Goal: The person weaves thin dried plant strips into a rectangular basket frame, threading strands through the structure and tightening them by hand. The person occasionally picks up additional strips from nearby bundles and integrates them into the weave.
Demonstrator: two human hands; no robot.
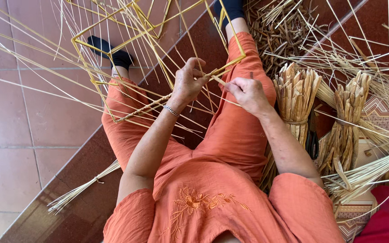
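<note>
Both hands — left (189, 83), right (247, 92) — pinching the yellow cane frame (158, 49) between them, over the lap.

Pale yellow cane frame (158, 54) — orange embroidered clothes (212, 180)

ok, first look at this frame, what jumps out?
Mid-frame, the left hand and right hand pinch a thin pale strip at the corner of a yellow cane frame that fans out over orange-trousered legs. To the right stand two tied bundles of split cane, with loose strips scattered behind them. A slim tied sheaf lies on the dark floor border at lower left.
</note>
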